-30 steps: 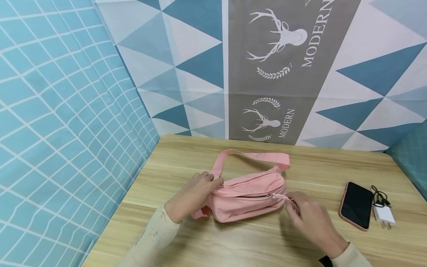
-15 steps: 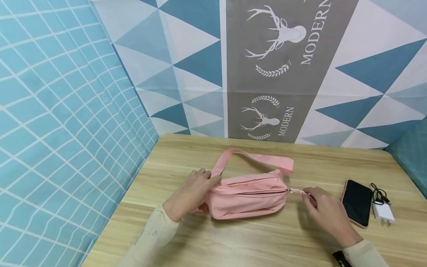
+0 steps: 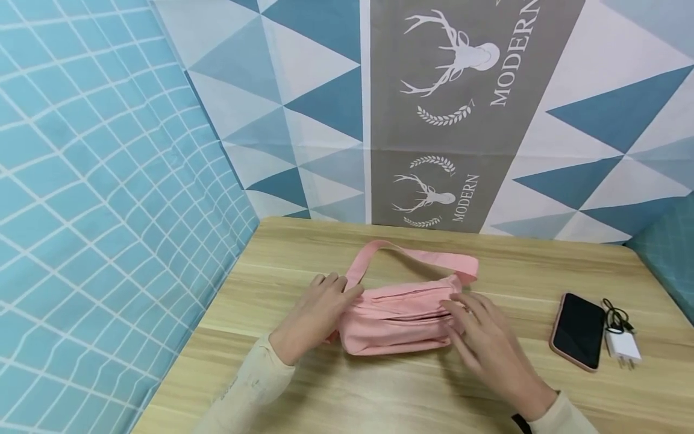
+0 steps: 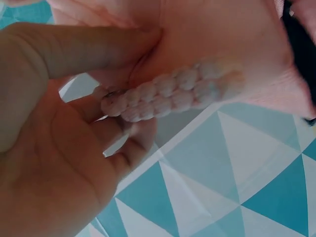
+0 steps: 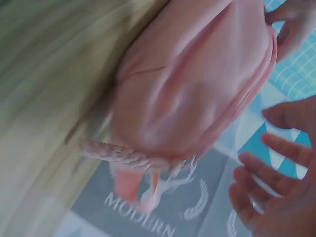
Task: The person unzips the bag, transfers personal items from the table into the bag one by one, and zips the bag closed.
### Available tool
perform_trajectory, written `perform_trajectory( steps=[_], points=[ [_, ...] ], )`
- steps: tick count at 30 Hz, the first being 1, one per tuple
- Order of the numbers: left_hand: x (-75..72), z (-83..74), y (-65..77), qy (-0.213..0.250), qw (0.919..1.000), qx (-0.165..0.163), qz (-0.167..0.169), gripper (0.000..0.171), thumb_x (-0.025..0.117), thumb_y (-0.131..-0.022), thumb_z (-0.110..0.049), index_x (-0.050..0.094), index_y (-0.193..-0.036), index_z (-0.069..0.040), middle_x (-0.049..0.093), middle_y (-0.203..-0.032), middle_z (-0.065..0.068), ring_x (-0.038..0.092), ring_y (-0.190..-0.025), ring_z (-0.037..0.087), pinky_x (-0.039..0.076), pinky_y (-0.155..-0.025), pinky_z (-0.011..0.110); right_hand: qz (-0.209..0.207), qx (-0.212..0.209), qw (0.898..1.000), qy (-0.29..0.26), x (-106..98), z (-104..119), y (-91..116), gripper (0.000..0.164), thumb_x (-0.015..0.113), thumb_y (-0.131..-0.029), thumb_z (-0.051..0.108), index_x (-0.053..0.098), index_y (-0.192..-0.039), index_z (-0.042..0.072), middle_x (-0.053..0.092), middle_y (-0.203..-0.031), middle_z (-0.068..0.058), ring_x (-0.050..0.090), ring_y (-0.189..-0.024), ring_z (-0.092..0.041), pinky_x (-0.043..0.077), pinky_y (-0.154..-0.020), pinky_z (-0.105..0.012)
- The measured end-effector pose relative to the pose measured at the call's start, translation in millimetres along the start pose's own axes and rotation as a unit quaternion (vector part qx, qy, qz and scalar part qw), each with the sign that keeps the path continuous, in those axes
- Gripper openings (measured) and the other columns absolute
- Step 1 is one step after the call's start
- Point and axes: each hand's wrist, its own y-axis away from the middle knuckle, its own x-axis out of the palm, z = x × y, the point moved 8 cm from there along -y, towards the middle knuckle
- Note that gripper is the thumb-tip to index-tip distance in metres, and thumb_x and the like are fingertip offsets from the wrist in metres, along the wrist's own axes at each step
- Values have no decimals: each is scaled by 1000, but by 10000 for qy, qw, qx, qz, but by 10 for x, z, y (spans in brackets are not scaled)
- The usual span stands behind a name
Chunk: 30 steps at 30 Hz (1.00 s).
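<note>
A pink waist bag (image 3: 398,337) lies on the wooden table, its strap (image 3: 434,259) looped behind it. Along its top runs a zip with a dark slit. My left hand (image 3: 317,313) grips the bag's left end, and in the left wrist view the thumb presses on the cloth above curled fingers. A pale pink braided cord (image 4: 163,94) hangs beside those fingers. At the bag's right end, my right hand (image 3: 488,343) hovers with fingers spread and relaxed. In the right wrist view its fingers (image 5: 269,173) stand apart from the cloth, near another braided cord (image 5: 116,154).
To the right on the table (image 3: 542,398) lie a phone (image 3: 578,330) in a pink case and a white charger plug (image 3: 623,346) with a coiled black cable (image 3: 617,316). A patterned curtain (image 3: 320,120) hangs behind the table, and a blue grid sheet (image 3: 97,211) stands at the left.
My right hand first pulled the zip's braided pull rightward past the bag's end. It has since let go and moved back left over that end. The left hand has stayed on the bag.
</note>
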Motion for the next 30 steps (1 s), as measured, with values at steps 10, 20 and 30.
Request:
perform_trajectory(
  steps=[10,20,30],
  points=[
    [35,-66,-25,-583,9973,25,-435,22,67,-91,-9,58,-108,-18,58,-92,4,52,-84,24,39,-72,34,807,-186,9952,-514,378,114,-198,38,74,-89,28,64,-122,11,55,-137,-14,50,-129,-35,34,-108,-57],
    [15,-203,-3,854,9939,303,621,27,70,-84,-18,54,-104,-14,58,-97,-2,57,-94,20,45,-92,39,222,-605,9955,-701,343,273,-112,15,60,-100,28,66,-96,14,64,-119,-11,57,-115,-33,40,-98,-51],
    [353,-284,-267,1568,9710,277,1785,50,57,-93,-62,61,-112,-16,50,-93,-4,48,-85,13,42,-76,28,-370,-839,9936,-665,231,332,55,33,44,-107,29,70,-105,9,66,-111,-5,62,-104,-30,39,-97,-41]
  ],
)
